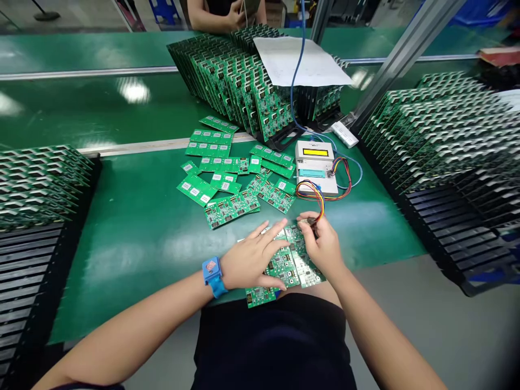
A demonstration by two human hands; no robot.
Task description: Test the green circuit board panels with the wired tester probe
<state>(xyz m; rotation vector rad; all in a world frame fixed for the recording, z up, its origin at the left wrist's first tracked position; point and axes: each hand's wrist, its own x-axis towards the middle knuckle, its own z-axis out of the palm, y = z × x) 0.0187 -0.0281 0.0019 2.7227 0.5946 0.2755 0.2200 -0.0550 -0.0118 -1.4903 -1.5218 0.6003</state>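
Observation:
My left hand [260, 257] lies flat with fingers spread on a green circuit board panel [284, 265] at the table's near edge. A blue wrist strap [214, 276] is around that wrist. My right hand [323, 244] pinches a small connector [311, 221] at the end of a coloured wire bundle [320, 203], over the top end of the panel's right-hand strip. Whether the connector touches the board is hidden by my fingers. The wires lead back to a white programmer box [317, 168] with a yellow display. A smaller board piece [260, 296] sticks out below my left hand.
Several loose boards [233, 208] are scattered on the green table [134, 216]. Racks full of boards stand at the left [36, 184], the back [239, 81] and the right [439, 135]. A blue cable [293, 89] hangs near a metal post [400, 59]. Another person [227, 16] is across the table.

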